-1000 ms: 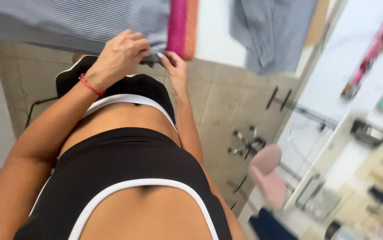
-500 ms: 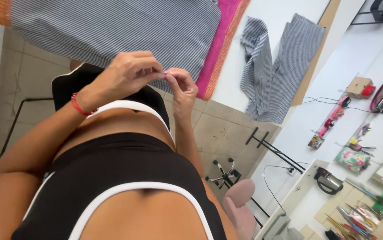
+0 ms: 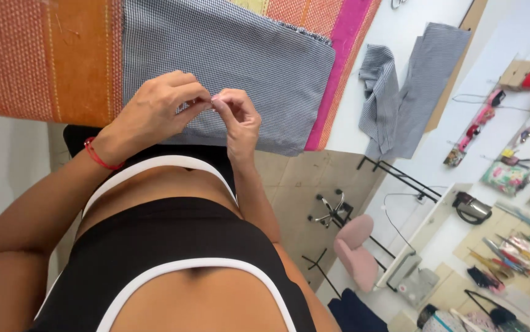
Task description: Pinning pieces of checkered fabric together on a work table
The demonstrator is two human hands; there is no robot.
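Observation:
My left hand (image 3: 154, 114), with a red string bracelet on its wrist, and my right hand (image 3: 235, 120) meet fingertip to fingertip in front of my chest. Both pinch a small thin thing (image 3: 208, 103), too small to identify. Just beyond the hands lies a folded piece of grey fine-checked fabric (image 3: 240, 55). It rests on a woven orange and pink cloth (image 3: 43, 61) that covers the table edge. The lower part of the view is filled by my black top with white trim.
More grey checked fabric (image 3: 400, 86) lies crumpled on the white table to the right. On the floor stand a pink chair (image 3: 356, 252) and a chrome chair base (image 3: 332, 212). A side counter holds scissors, tools, a floral pouch (image 3: 506, 178) and a small cardboard box (image 3: 517, 74).
My hands have come off the fabric's edge and closed together in a pinch. The view has tilted, so the fabric and the orange cloth now fill more of the top.

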